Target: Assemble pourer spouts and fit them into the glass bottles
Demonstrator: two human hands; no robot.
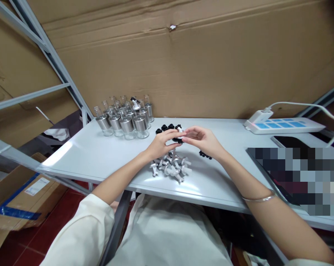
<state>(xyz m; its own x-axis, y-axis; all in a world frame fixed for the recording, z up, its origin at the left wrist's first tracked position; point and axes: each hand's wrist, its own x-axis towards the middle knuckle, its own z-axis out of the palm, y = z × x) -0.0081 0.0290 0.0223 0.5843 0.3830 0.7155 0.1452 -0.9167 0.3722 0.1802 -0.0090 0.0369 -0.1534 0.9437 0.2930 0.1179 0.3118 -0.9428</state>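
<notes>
Left hand (161, 145) and right hand (203, 142) pinch one black-and-white spout (179, 135) behind the loose-spout pile (172, 168); left of this pile, bottles (127, 125) look mostly bare (one pourer (136, 105) seems fitted)

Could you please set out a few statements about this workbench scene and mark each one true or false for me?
1. The left hand and right hand meet at a black-and-white part. True.
2. The glass bottles stand beside the power strip. False: they are grouped at the table's left, far from it.
3. A pile of pale pieces lies on the near side of the hands. True.
4. A bangle circles the left forearm. False: it is on the right one.
5. A white cable runs to a charger on the power strip. True.
</notes>
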